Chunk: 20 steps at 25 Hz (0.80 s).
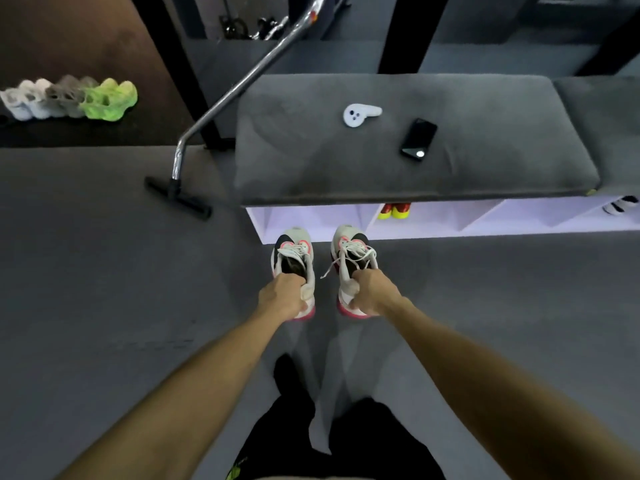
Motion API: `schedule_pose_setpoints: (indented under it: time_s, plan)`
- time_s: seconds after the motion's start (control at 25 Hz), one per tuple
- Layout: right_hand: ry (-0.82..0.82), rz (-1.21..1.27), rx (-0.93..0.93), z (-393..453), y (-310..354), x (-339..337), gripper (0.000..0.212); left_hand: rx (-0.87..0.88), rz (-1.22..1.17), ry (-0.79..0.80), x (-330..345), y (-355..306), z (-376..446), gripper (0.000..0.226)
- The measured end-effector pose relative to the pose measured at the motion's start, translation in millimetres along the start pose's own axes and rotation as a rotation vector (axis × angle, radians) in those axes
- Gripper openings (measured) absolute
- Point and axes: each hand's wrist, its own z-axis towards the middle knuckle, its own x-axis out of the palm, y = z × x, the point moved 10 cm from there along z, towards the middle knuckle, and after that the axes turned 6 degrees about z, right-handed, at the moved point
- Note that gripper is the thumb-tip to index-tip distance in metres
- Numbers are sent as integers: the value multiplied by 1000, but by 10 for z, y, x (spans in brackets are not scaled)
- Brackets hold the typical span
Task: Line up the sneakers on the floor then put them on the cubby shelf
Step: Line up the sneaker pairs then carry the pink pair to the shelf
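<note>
Two white sneakers with pink soles and black side panels sit side by side on the grey floor, toes pointing at the cubby shelf (311, 221). My left hand (282, 294) grips the heel collar of the left sneaker (294, 249). The right sneaker (351, 245) is held the same way at its heel by my right hand (374, 289), and a loose lace trails from it to the left. The white shelf runs under a grey cushioned bench (415, 168), and its leftmost cubby lies just beyond the toes.
A red and yellow pair (394, 210) occupies one cubby and a white and black shoe (620, 205) sits further right. On the bench lie a white controller (360, 114) and a black phone (418, 139). A chrome rack leg (180, 161) stands left; several sneakers (69, 98) line the far left.
</note>
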Motion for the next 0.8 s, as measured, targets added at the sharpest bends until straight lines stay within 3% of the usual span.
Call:
schedule_pose_setpoints:
  time_s: [0.4,0.64,0.8]
  plan:
    - [-56,-77,-101,2733,-125,1000,9,-49,-46,-134,852,919,2585,7]
    - [-179,-125,-211,4689,-157,1603,23,-13,-44,-305,1285,1372,4393,7]
    - [-232,-173,-266,5611,-88,1804,26,12,-28,-385,1355,1604,5303,23]
